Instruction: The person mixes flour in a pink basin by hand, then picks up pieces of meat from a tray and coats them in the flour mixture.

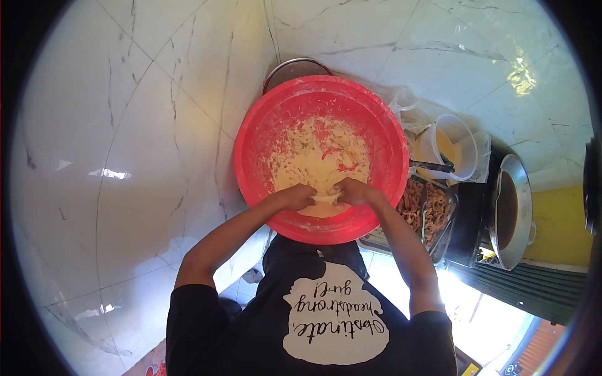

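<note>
A large red plastic basin (251, 156) holds a heap of pale yellow flour mixture (316, 166) with clumped, flour-coated pieces in it. At the near side of the heap, my left hand (299, 197) has its fingers curled into the mixture. My right hand (353, 192) is close beside it, its fingers also closed in the mixture. A pale floury clump shows in the small gap between the two hands. My fingertips are partly buried and hard to see.
Right of the basin stands a clear plastic tub (467, 144) with yellowish liquid and a black-handled utensil (446, 165). Below it, a glass tray (446, 241) holds brown fried strips. Farther right is a wide metal pan (523, 182) of brown oil. Tiled walls (175, 125) enclose the corner.
</note>
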A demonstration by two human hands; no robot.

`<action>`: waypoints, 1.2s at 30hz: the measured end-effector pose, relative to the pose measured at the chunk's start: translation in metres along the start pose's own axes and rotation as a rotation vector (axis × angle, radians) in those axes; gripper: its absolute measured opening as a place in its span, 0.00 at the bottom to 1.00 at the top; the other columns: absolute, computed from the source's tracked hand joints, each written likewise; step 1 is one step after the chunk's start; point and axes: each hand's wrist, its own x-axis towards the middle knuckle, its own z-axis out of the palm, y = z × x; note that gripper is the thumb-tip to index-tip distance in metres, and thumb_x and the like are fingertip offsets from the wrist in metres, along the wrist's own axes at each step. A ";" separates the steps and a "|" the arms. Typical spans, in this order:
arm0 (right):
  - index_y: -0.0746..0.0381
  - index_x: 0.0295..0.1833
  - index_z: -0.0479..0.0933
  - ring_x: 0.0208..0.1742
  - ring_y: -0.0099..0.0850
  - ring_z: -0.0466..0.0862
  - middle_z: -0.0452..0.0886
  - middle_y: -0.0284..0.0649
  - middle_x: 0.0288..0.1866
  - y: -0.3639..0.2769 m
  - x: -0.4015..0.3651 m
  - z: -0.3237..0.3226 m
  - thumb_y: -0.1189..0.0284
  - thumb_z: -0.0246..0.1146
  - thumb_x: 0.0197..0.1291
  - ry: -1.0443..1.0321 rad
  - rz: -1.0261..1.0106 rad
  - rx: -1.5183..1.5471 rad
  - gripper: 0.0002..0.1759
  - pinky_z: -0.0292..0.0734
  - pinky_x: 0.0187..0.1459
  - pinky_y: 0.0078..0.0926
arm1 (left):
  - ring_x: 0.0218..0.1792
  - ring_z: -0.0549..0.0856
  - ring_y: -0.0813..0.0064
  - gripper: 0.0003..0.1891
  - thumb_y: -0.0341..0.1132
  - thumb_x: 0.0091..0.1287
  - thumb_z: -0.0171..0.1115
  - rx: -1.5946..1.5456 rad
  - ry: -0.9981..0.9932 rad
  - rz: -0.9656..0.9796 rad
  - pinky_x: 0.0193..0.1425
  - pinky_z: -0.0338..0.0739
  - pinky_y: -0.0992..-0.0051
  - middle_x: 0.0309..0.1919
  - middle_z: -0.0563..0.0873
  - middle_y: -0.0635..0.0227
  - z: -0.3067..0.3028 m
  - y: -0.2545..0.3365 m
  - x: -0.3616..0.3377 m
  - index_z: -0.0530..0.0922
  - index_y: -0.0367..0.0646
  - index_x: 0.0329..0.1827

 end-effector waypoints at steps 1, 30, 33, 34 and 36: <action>0.64 0.49 0.75 0.46 0.38 0.79 0.79 0.49 0.43 0.001 0.002 0.003 0.75 0.62 0.48 -0.001 -0.001 0.002 0.19 0.72 0.48 0.31 | 0.43 0.80 0.57 0.21 0.36 0.57 0.59 0.000 -0.002 -0.002 0.46 0.73 0.67 0.40 0.80 0.48 0.001 0.003 -0.002 0.72 0.34 0.52; 0.60 0.49 0.77 0.43 0.37 0.80 0.81 0.44 0.42 -0.021 0.006 0.020 0.64 0.67 0.44 -0.320 0.049 -0.248 0.23 0.73 0.46 0.29 | 0.27 0.78 0.69 0.14 0.39 0.55 0.63 -0.046 -0.166 0.115 0.35 0.70 0.69 0.20 0.77 0.59 0.021 -0.007 0.011 0.76 0.34 0.31; 0.60 0.47 0.78 0.41 0.38 0.80 0.82 0.45 0.39 -0.013 0.002 0.027 0.64 0.67 0.45 -0.097 0.015 -0.218 0.21 0.73 0.44 0.30 | 0.26 0.76 0.71 0.12 0.35 0.57 0.60 -0.136 -0.174 0.116 0.35 0.71 0.70 0.19 0.75 0.61 0.021 -0.010 0.013 0.74 0.33 0.29; 0.60 0.47 0.78 0.41 0.38 0.80 0.82 0.45 0.39 -0.014 0.001 0.027 0.64 0.67 0.45 -0.097 0.015 -0.217 0.21 0.73 0.44 0.30 | 0.26 0.76 0.71 0.12 0.35 0.57 0.60 -0.136 -0.175 0.115 0.35 0.71 0.70 0.19 0.75 0.61 0.022 -0.011 0.014 0.74 0.33 0.29; 0.60 0.44 0.79 0.38 0.38 0.81 0.82 0.46 0.36 -0.015 0.000 0.023 0.64 0.67 0.46 -0.079 0.013 -0.226 0.19 0.73 0.42 0.31 | 0.35 0.82 0.60 0.15 0.36 0.54 0.61 -0.115 -0.167 0.062 0.39 0.73 0.66 0.31 0.82 0.52 0.023 -0.012 0.017 0.78 0.34 0.40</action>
